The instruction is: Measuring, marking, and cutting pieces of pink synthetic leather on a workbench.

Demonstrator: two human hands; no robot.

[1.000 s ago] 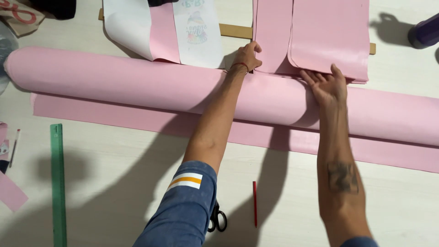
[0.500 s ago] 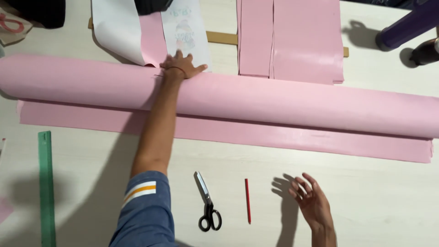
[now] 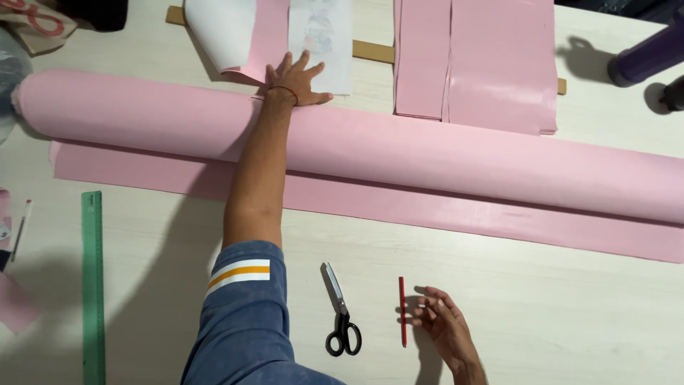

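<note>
While the left arm is stretched across the long roll of pink sheet material (image 3: 399,153), the left hand (image 3: 298,80) is laid flat, fingers spread, on the far side of the roll, where it rests on the white printed paper sheet (image 3: 324,36) and touches the roll's upper edge. Nothing is gripped by it. A loose pink flap from the roll is spread on the pale wooden table (image 3: 570,328) along its near side. The right hand (image 3: 442,324) is held open, palm up, near the table's front edge, its fingertips just beside the thin red pencil (image 3: 402,311); whether the pencil is actually touched cannot be told. Black-handled scissors (image 3: 340,310) are seen lying closed just left of the pencil. A green plastic ruler (image 3: 92,285) is noted at the far left. Flat cut pink panels (image 3: 476,60) are stacked beyond the roll, over a wooden strip (image 3: 372,50). A dark purple bottle (image 3: 645,57) is seen at the upper right.
</note>
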